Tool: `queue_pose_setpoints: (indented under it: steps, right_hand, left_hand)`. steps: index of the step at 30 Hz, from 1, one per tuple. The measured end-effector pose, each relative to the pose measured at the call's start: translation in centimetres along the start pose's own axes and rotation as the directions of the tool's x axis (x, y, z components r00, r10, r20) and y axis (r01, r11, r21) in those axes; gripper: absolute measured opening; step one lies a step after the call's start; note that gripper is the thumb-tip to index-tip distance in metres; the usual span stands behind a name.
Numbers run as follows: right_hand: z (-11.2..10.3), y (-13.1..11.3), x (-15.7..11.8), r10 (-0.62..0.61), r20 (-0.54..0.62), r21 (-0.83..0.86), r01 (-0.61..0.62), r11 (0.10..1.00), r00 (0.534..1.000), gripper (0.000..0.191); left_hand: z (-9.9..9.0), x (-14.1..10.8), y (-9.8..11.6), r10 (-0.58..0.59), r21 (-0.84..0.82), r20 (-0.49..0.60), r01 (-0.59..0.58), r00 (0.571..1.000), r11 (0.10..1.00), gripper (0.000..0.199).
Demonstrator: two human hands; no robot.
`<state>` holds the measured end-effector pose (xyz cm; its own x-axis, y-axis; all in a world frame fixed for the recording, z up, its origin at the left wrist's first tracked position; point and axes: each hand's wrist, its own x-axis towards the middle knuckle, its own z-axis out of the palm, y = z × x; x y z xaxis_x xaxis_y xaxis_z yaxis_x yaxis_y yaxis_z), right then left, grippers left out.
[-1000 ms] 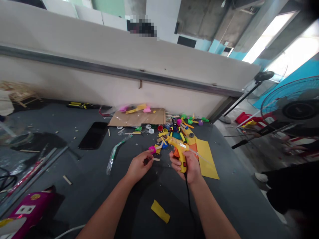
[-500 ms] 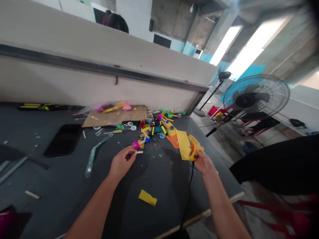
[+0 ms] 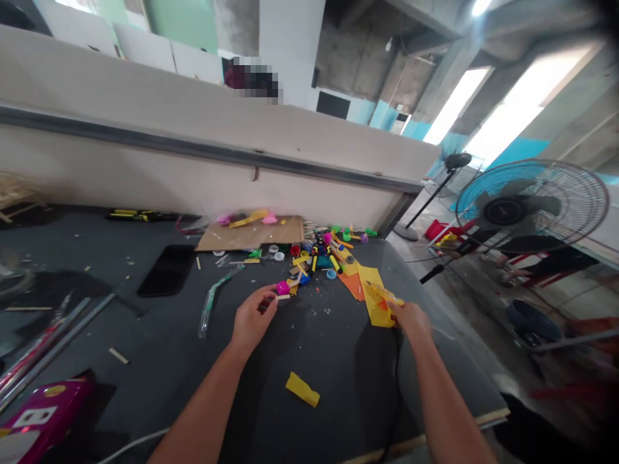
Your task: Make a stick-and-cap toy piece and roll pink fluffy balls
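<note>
My left hand (image 3: pixel 253 317) is closed in a pinch on a short pale wooden stick (image 3: pixel 283 297), whose end sticks out past the fingertips. Right by those fingertips is a small magenta cap (image 3: pixel 282 288); whether the hand touches it, I cannot tell. Wrapped around the handle of a yellow glue gun (image 3: pixel 385 295) is my right hand (image 3: pixel 410 319), its nozzle pointing left over a sheet of yellow paper (image 3: pixel 371 283). The gun's black cord (image 3: pixel 397 374) runs down toward the front edge. A small yellow paper strip (image 3: pixel 303 389) lies between my forearms.
Pliers (image 3: pixel 325 256), bottle caps and scraps crowd the back middle, beside brown cardboard (image 3: pixel 242 238). A black phone (image 3: pixel 167 270) and a clear plastic strip (image 3: pixel 207 309) lie left. A magenta box-like object (image 3: pixel 46 412) is front left. A fan (image 3: pixel 512 206) stands right.
The view has shifted, so table items appear farther right. My right hand has turned the glue gun so its nozzle points more to the left. My left hand keeps its pinch on the stick.
</note>
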<state>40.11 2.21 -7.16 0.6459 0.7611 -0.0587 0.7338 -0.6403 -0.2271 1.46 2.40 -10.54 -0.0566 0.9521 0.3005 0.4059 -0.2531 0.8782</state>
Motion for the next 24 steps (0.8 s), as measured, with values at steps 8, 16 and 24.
queue_pose_setpoints:
  steps: [8,16,24]
  right_hand:
    - [0.6,-11.4,-8.4,-0.614,-0.104,0.622,0.533,0.574,0.783,0.025]
    - [6.0,-19.4,-14.4,-0.695,0.191,0.981,-0.164,0.106,0.693,0.027]
    - [7.8,-20.3,-14.2,-0.682,0.194,0.972,-0.235,0.033,0.706,0.016]
  left_hand:
    - [0.5,0.1,0.3,-0.065,-0.200,-0.045,0.055,0.997,0.978,0.013]
    - [0.5,0.3,0.6,-0.338,-0.609,0.014,0.276,0.941,0.744,0.021]
    - [0.8,0.6,1.0,-0.383,-0.630,0.045,0.324,0.923,0.706,0.019]
